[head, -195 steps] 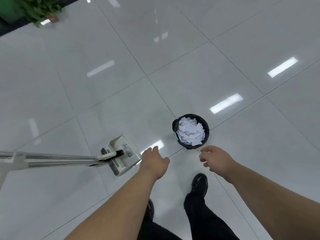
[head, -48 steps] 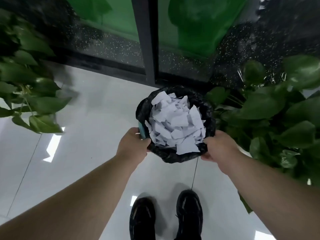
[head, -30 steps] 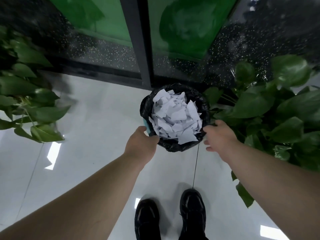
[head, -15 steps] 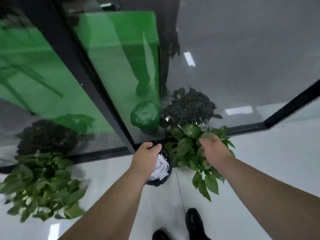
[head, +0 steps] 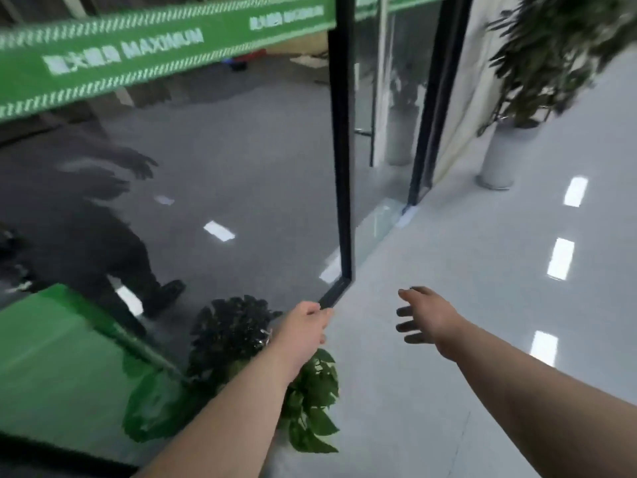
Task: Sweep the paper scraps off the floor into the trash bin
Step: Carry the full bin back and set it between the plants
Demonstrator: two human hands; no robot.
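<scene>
Floor (head: 448, 357): glossy pale surface with bright rectangular light reflections along the right side.
Left hand (head: 306, 327): extended forward, back of the hand toward the camera, in front of the bottom corner of the door frame (head: 342, 167). It holds nothing; the fingers are loosely bent away from the camera and mostly hidden behind the hand.
Right hand (head: 429, 315): extended forward over bare floor, well apart from the left hand. Its fingers (head: 406, 310) are spread and released, and the hand touches nothing.
Trash bin and paper scraps: out of this view; position cannot be told.
Small plant (head: 312, 408): green leaves on the floor beneath the left forearm, just beside the glass wall (head: 241, 184).
Glass wall: dark and reflective, with a green band (head: 155, 50) across the top carrying white lettering (blurred, partly reading "MAXIMUM") and a green panel at the lower left. It reflects the small plant and the person's dark silhouette.
Door frame: black upright post at the right edge of the glass wall.
Tall plant (head: 558, 56): dark foliage at the upper right, standing in a pale cylindrical pot (head: 499, 157) on the floor.
</scene>
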